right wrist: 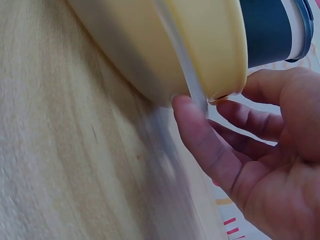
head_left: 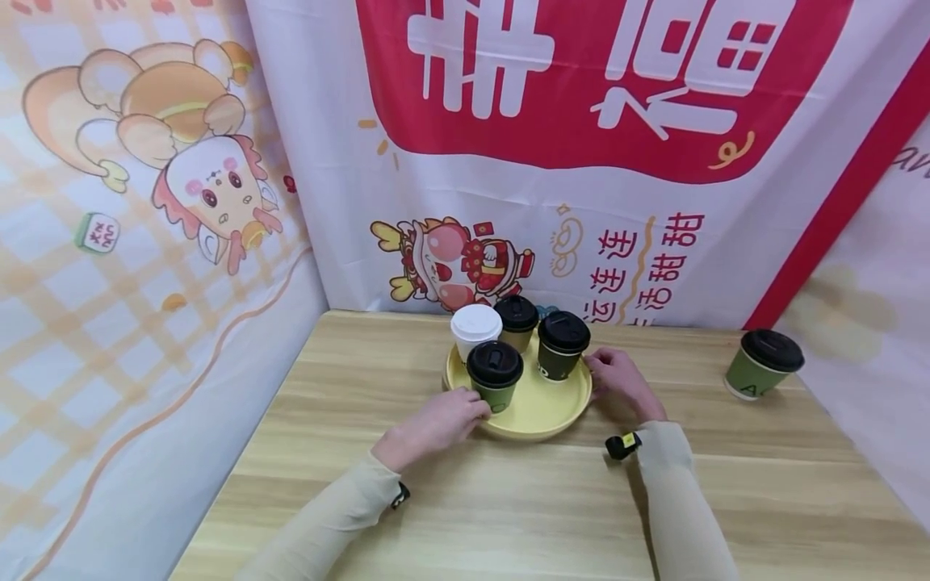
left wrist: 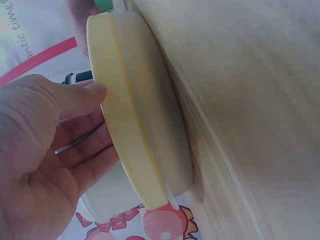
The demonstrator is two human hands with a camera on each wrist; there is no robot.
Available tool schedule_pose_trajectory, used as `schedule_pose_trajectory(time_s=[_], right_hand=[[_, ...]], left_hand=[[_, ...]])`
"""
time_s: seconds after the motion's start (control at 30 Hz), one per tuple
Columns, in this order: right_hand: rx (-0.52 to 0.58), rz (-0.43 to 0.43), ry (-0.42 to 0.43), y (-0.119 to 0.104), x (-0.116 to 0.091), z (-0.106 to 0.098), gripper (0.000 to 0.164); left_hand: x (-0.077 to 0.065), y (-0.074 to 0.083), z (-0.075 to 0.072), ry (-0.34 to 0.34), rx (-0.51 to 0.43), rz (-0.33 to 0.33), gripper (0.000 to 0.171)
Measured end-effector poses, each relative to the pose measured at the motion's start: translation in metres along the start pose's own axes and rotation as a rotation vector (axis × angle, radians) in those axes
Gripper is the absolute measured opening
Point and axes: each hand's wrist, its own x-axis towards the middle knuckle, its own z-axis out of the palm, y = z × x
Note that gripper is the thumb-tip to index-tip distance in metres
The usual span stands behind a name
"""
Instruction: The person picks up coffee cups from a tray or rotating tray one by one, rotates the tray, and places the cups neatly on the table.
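Note:
A round yellow tray (head_left: 538,413) with a raised rim stands on the wooden table. On it are a green paper cup (head_left: 497,399) with a black lid, a white-lidded cup (head_left: 475,323), a brown cup (head_left: 517,323) with a black lid and a dark cup (head_left: 559,363). My left hand (head_left: 445,415) grips the tray's left front rim, thumb outside and fingers inside, right beside the green cup. On the opposite side my right hand (head_left: 617,375) holds the tray's edge. One fingertip (right wrist: 183,106) presses low on its outer wall, close to the dark cup.
Another green cup (head_left: 761,365) with a black lid stands apart at the table's right. Printed cloth walls hang behind the table (head_left: 508,516) and at its left. Black wrist devices sit at both cuffs, including one (head_left: 622,445) at the right.

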Motion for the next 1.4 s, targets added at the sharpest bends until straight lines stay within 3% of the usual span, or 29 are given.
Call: schedule_pose_trajectory(time_s=[0.13,0.37,0.63,0.8,1.1,1.4], right_hand=[[0.007,0.011,0.013,0.003,0.001,0.0,0.029],[-0.007,-0.045,0.029,0.004,0.007,-0.001,0.027],[-0.019,-0.056,0.009,-0.002,0.005,-0.001,0.03],[-0.005,-0.042,0.015,-0.004,0.006,0.0,0.029],[0.04,-0.034,-0.029,-0.024,-0.01,-0.005,0.026],[-0.022,-0.04,0.006,0.002,0.003,-0.003,0.027]], left_hand=[[-0.001,-0.006,-0.001,-0.005,-0.019,0.015,0.007],[-0.003,-0.019,-0.004,-0.012,-0.06,0.011,0.008],[-0.002,-0.026,-0.007,-0.029,-0.014,0.023,0.009],[0.003,-0.007,-0.012,-0.045,0.021,0.03,0.007],[0.03,0.037,-0.003,-0.054,0.071,0.082,0.015],[0.035,0.043,0.009,-0.04,0.123,0.069,0.01]])
